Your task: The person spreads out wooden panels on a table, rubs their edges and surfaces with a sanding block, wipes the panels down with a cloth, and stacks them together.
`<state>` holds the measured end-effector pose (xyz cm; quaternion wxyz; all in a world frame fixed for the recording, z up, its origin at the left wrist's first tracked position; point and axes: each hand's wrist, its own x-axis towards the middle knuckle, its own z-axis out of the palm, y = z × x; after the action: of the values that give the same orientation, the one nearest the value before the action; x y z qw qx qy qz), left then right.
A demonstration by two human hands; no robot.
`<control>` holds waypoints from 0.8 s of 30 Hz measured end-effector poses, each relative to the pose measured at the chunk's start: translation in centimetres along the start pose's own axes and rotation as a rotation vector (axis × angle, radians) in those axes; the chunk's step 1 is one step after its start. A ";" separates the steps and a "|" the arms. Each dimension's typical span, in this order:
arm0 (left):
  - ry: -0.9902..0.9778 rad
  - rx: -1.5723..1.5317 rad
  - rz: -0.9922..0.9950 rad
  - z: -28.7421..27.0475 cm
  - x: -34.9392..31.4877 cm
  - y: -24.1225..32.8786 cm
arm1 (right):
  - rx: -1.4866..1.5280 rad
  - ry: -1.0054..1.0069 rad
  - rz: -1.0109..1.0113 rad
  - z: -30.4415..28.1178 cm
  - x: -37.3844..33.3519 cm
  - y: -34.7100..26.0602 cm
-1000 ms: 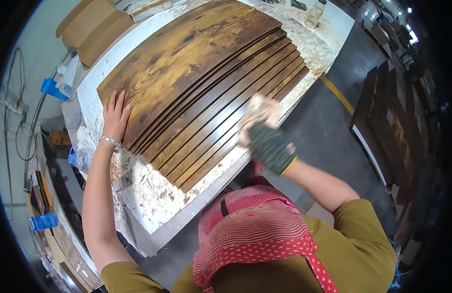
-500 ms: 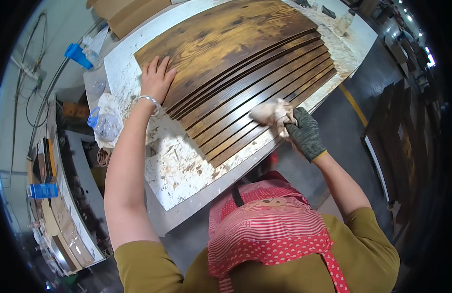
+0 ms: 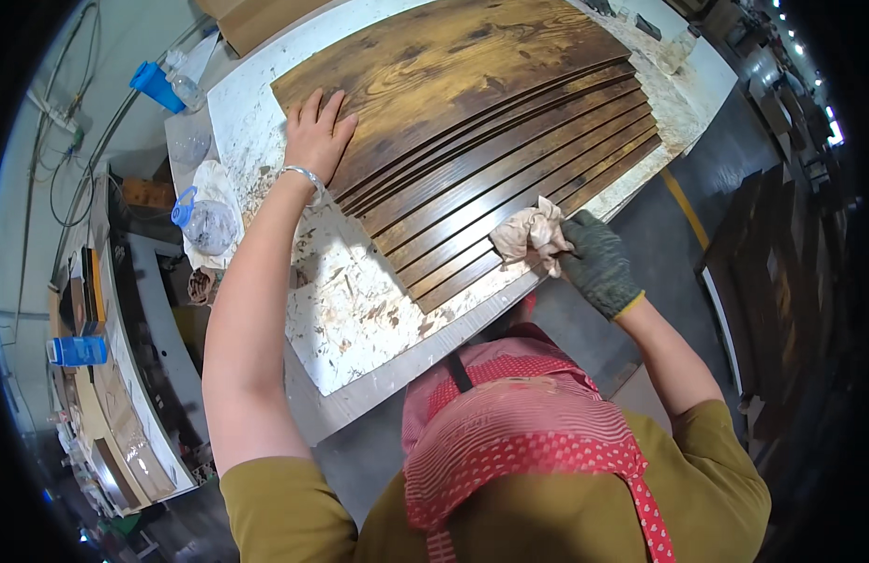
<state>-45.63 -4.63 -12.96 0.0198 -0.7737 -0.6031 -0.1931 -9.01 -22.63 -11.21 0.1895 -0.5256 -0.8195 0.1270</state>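
A stack of brown wood-grain boards [image 3: 453,66] lies on a white, paint-flecked table [image 3: 345,347], the boards fanned so their near edges step toward me. My bare left hand [image 3: 317,136], a bracelet at its wrist, rests flat with fingers spread on the top board's left end. In a dark grey knitted glove, my right hand [image 3: 598,263] grips a crumpled pale rag [image 3: 531,235]. That rag touches the near edges of the lowest boards, close to the table's front edge. The glove hides part of the fingers.
On the left stand a clear jug with a blue handle [image 3: 207,225], a blue bottle [image 3: 157,86] and a small clear bottle [image 3: 186,91]. A cardboard box [image 3: 265,21] sits at the back. More dark boards [image 3: 767,272] are stacked at the right beyond the floor's yellow line.
The rag in my right hand has shifted slightly right and down along the board edges. My left hand stays on the top board. The whole view has shifted a little.
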 end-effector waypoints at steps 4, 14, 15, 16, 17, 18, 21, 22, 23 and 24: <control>-0.014 0.020 0.000 0.3 0.2 0.1 | -0.015 -0.182 -0.185 6.6 -0.3 -6.9; 0.006 0.011 -0.013 -0.2 0.0 0.4 | 0.204 -0.135 -0.207 4.9 0.8 -2.3; 0.005 0.007 -0.011 -0.3 -0.2 0.8 | 0.342 -0.091 -0.284 6.1 -0.1 -3.1; -0.001 -0.013 -0.036 -0.4 -0.2 0.9 | 0.207 -0.210 -0.348 3.8 1.4 -7.6; -0.009 -0.037 -0.050 -0.6 0.1 1.3 | 0.020 -0.362 -0.300 5.2 1.5 -10.1; 0.001 -0.034 -0.048 -0.2 0.2 0.6 | 0.028 -0.292 -0.404 8.1 0.8 -11.3; -0.020 0.172 0.094 1.1 0.2 -1.6 | 0.312 -0.396 -0.564 8.6 0.7 -12.8; -0.012 0.078 0.037 0.8 0.4 -0.4 | 0.283 -0.488 -0.466 6.9 1.5 -11.9; -0.008 -0.011 -0.041 0.2 -0.3 0.3 | 0.259 -0.594 -0.382 4.5 2.5 -10.7; 0.006 0.022 -0.033 -0.1 -0.8 -0.1 | 0.197 -0.573 -0.384 2.7 3.2 -9.1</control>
<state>-45.95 -5.36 -13.16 0.0271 -0.7626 -0.6180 -0.1891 -18.80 -23.48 -9.41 0.0224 -0.2844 -0.9070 0.3098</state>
